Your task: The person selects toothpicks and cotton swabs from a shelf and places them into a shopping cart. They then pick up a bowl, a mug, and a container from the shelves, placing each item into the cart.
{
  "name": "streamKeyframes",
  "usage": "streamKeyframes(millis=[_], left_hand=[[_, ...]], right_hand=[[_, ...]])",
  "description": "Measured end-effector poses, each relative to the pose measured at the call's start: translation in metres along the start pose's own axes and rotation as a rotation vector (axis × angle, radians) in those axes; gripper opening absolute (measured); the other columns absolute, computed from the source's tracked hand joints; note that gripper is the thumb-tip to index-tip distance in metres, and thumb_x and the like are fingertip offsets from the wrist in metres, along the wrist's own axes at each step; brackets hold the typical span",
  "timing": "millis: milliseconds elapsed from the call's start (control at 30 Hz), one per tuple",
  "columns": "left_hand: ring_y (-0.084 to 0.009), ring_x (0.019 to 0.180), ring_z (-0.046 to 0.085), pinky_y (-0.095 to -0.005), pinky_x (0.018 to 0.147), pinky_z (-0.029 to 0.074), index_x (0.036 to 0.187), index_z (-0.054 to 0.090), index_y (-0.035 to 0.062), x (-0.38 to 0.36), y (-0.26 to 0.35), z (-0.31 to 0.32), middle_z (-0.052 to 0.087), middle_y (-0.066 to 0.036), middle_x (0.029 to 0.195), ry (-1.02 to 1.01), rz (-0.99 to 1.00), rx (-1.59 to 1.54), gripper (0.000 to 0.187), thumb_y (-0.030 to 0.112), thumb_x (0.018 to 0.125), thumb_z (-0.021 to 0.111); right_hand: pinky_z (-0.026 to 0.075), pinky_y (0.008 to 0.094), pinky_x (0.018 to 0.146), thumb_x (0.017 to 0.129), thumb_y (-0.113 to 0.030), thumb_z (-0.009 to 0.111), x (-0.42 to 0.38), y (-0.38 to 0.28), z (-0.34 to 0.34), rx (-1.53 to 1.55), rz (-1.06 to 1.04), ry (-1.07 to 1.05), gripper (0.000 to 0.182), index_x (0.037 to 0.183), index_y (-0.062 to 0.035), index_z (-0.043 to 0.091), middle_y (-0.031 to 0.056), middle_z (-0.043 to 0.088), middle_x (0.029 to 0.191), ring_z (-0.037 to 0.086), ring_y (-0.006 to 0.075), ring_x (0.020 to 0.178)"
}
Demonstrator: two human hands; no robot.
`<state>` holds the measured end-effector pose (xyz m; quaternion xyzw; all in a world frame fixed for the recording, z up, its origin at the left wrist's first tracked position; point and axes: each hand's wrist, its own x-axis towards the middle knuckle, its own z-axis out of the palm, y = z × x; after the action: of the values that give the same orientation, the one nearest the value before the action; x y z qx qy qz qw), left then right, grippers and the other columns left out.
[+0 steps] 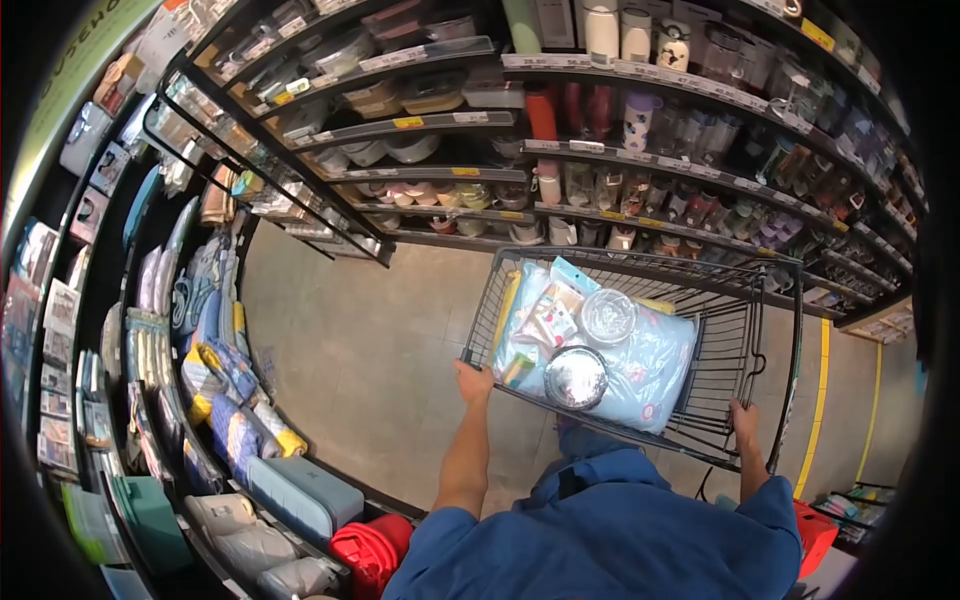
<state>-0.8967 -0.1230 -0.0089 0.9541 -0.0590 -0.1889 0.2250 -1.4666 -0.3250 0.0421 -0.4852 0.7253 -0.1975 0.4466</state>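
Observation:
My left hand (473, 382) is closed around the near left corner of a black wire shopping cart (722, 335). At the cart's right end, my right hand (743, 420) is wrapped round the wire frame. In the basket lies a light-blue, plastic-wrapped soft pack (655, 370) with a small print. On top of it sit a clear round container (608, 316) and a shiny, silvery round container (576, 378) with a dark rim. Beside these are a small printed packet (553, 318) and a yellow item (508, 300) along the left wall.
Shelves with bottles (638, 120), food containers (412, 147) and glassware stand close beyond the cart. Folded textiles (215, 370), a grey-blue box (305, 495) and a red item (370, 550) fill the left shelving. Bare floor (350, 340) shows left of the cart; yellow lines (818, 400) run at right.

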Motion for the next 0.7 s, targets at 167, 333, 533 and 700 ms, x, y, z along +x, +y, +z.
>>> streamKeyframes(millis=[167,333,533,700], left_hand=[[-0.0445,0.104,0.055,-0.0485,0.088,0.046,0.120,0.032,-0.0018,0.063,-0.029,-0.006,0.055,-0.033,0.109,-0.002,0.074,-0.028,0.059,0.021,0.077,0.065],[-0.0444,0.104,0.056,-0.0480,0.089,0.046,0.122,0.031,-0.0019,0.100,-0.038,-0.021,0.056,-0.032,0.109,-0.028,0.087,-0.005,0.061,0.023,0.078,0.065],[-0.0455,0.101,0.057,-0.0488,0.087,0.047,0.124,0.027,-0.0023,0.137,-0.022,-0.063,0.055,-0.033,0.108,-0.102,0.051,0.025,0.065,0.023,0.077,0.065],[-0.0460,0.101,0.056,-0.0492,0.088,0.046,0.120,0.029,-0.0017,0.202,-0.037,-0.065,0.053,-0.034,0.110,-0.156,0.195,-0.047,0.061,0.024,0.078,0.064]], right_hand=[[0.042,0.0306,0.050,0.085,-0.024,0.062,-0.019,-0.043,0.039,-0.058,0.009,0.010,0.025,0.077,0.0000,0.059,0.0057,0.057,0.064,0.054,0.0157,0.055],[0.040,0.0314,0.048,0.084,-0.024,0.063,-0.004,-0.039,0.074,-0.114,-0.041,0.012,0.027,0.072,-0.0007,0.059,0.0046,0.055,0.060,0.052,0.0156,0.051],[0.040,0.0333,0.048,0.082,-0.028,0.065,-0.032,-0.090,0.124,-0.204,-0.041,0.161,0.035,0.064,0.0011,0.059,0.0064,0.055,0.054,0.052,0.0153,0.050],[0.045,0.0358,0.053,0.081,-0.035,0.066,-0.060,-0.117,0.163,-0.372,0.029,0.243,0.043,0.062,0.0024,0.060,0.0110,0.058,0.055,0.058,0.0204,0.052]])
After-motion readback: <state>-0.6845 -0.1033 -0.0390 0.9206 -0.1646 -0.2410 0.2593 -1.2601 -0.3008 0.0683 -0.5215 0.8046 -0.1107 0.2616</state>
